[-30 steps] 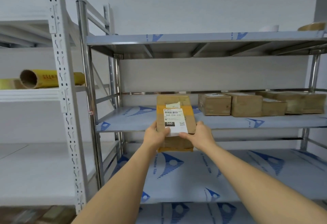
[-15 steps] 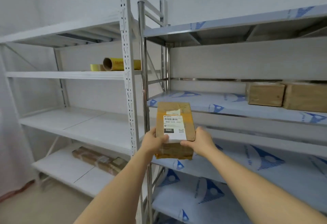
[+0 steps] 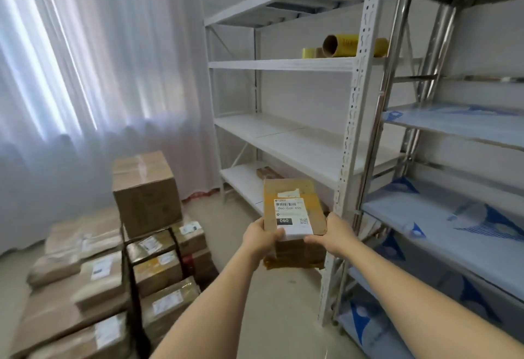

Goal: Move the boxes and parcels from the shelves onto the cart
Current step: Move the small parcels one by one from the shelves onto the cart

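left hand point(image 3: 259, 238): gripped the left edge of the parcel, thumb on top over the label corner, fingers under.
right hand point(image 3: 336, 235): gripped the right edge of the parcel, thumb on top, fingers curled beneath.
parcel point(image 3: 293, 211): brown, taped cardboard, held in the air between both hands, in front of the white rack, above the floor; clear of every shelf.
label point(image 3: 292, 218): white, barcode plus black "060" patch, faced up on the parcel.
cart point(image 3: 131, 270): lower left, black upright bar visible; loaded with brown boxes and parcels, many with white labels.
big box point(image 3: 146, 192): stood on top of the pile, tape along the top.
white rack point(image 3: 297, 143): one brown parcel partly hidden on its bottom shelf; yellow rolls point(image 3: 341, 45) on an upper shelf.
steel rack point(image 3: 453, 211): right side, shelves with blue-printed film.
curtain point(image 3: 93, 60): white, behind the cart.
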